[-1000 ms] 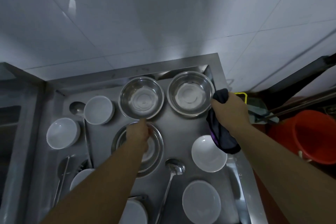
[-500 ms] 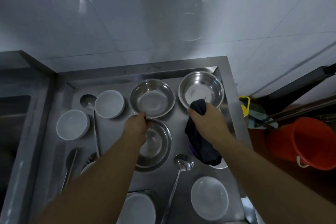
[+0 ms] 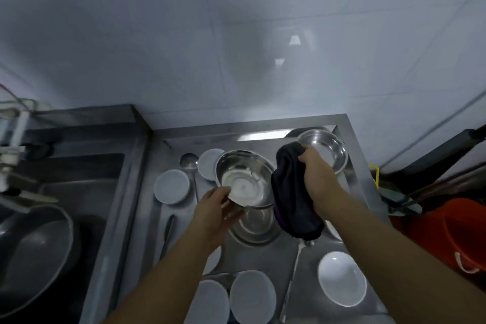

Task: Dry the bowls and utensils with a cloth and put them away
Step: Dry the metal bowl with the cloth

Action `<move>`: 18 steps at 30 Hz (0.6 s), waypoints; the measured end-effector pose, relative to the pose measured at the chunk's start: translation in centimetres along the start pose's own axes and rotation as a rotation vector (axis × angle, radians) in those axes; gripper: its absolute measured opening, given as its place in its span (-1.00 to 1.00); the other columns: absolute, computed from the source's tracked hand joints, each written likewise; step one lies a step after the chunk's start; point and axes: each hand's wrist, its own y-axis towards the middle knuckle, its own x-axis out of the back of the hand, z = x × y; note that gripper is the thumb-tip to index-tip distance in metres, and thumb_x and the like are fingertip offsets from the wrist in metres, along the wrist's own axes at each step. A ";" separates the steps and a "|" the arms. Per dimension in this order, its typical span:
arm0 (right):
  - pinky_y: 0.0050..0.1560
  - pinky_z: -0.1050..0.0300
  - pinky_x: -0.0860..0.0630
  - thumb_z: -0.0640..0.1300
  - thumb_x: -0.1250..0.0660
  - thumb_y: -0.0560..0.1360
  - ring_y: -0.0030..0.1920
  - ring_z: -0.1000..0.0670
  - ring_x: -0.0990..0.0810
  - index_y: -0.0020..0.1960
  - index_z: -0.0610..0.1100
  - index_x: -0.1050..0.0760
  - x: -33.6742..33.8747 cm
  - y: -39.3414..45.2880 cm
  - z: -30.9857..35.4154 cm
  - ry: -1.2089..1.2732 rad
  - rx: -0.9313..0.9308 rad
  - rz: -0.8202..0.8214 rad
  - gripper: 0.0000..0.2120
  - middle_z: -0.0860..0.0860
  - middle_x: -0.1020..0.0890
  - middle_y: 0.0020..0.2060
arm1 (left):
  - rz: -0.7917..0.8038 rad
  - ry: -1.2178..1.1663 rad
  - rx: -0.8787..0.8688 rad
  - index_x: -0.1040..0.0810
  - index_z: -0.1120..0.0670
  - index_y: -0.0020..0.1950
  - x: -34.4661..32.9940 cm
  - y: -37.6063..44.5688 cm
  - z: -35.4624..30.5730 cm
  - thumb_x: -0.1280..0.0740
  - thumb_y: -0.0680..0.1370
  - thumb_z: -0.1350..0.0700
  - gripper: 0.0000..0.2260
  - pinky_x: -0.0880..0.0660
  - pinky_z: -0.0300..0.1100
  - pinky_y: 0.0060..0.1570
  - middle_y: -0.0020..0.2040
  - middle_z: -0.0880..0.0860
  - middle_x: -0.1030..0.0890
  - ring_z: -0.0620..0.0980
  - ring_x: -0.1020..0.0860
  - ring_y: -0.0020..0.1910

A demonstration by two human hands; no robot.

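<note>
My left hand (image 3: 214, 212) grips the near rim of a steel bowl (image 3: 246, 177) and holds it lifted and tilted above another steel bowl (image 3: 253, 226) on the draining board. My right hand (image 3: 317, 179) is closed on a dark cloth (image 3: 292, 197) that hangs just right of the lifted bowl, touching its edge. A third steel bowl (image 3: 326, 148) sits in the back right corner. Several white bowls lie around, upside down at the left (image 3: 172, 187) and upright at the front right (image 3: 342, 281). A ladle (image 3: 189, 162) lies at the back left.
The steel draining board (image 3: 357, 173) has a raised rim and ends at the right. A sink with a dark pan (image 3: 34, 252) is at the left. A red bucket (image 3: 444, 237) stands on the floor to the right. A tiled wall is behind.
My left hand has lifted and tilted the middle steel bowl off the board. My right hand has brought the cloth up against the bowl's right edge. The view has shifted left.
</note>
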 end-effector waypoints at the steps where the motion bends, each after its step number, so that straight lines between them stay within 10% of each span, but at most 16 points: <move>1: 0.03 -0.11 -0.54 0.07 -0.21 0.41 -0.01 -0.12 -0.61 -0.04 0.06 -0.56 -0.9 -0.9 0.6 -0.032 0.050 0.007 -0.79 -0.02 -0.65 -0.07 | 0.035 -0.006 0.005 -0.64 0.24 0.22 0.7 -1.4 -0.6 -0.36 0.65 0.18 -0.80 -0.65 0.23 0.19 -0.10 0.15 -0.76 0.14 -0.72 -0.01; 6: -0.01 0.42 -0.52 0.14 -0.44 0.46 0.05 0.30 -0.62 0.13 0.43 -0.47 -5.8 -6.6 2.4 -0.369 0.429 0.069 -0.68 0.39 -0.62 0.05 | 0.222 0.019 -0.050 -0.68 0.19 0.15 3.0 -7.7 -3.1 -0.43 0.56 0.14 -0.79 -0.68 0.03 0.04 0.06 0.20 -0.72 0.11 -0.73 -0.02; 10: 0.34 0.28 -0.44 0.07 -0.42 0.58 0.23 0.31 -0.52 0.42 0.22 -0.49 -9.7 -10.5 1.6 -0.666 0.606 0.162 -0.58 0.36 -0.57 0.27 | 0.444 0.085 -0.124 -0.60 0.05 0.42 4.9 -11.3 -4.5 -0.48 0.53 0.03 -0.56 -0.65 0.10 0.07 0.29 0.21 -0.68 0.17 -0.71 0.16; 13: 0.28 0.56 -0.26 0.05 -0.30 0.63 0.27 0.56 -0.35 0.52 0.27 -0.35 -10.7 -12.6 1.2 -0.740 0.619 0.345 -0.53 0.63 -0.40 0.24 | 0.540 0.141 -0.199 -0.38 -0.28 0.57 7.0 -12.9 -5.1 -0.42 0.63 0.02 -0.46 -0.63 0.22 0.15 0.41 0.14 -0.62 0.25 -0.64 0.32; 18: 0.62 0.20 -0.13 -0.07 -0.21 0.73 0.59 0.12 -0.27 0.62 0.02 -0.34 -11.5 -13.1 1.4 -1.119 0.805 0.319 -0.54 0.11 -0.38 0.59 | 0.515 0.190 -0.270 -0.38 -0.37 0.53 8.7 -15.0 -4.2 -0.38 0.63 0.08 -0.45 -0.67 0.16 0.08 0.32 0.13 -0.68 0.22 -0.67 0.28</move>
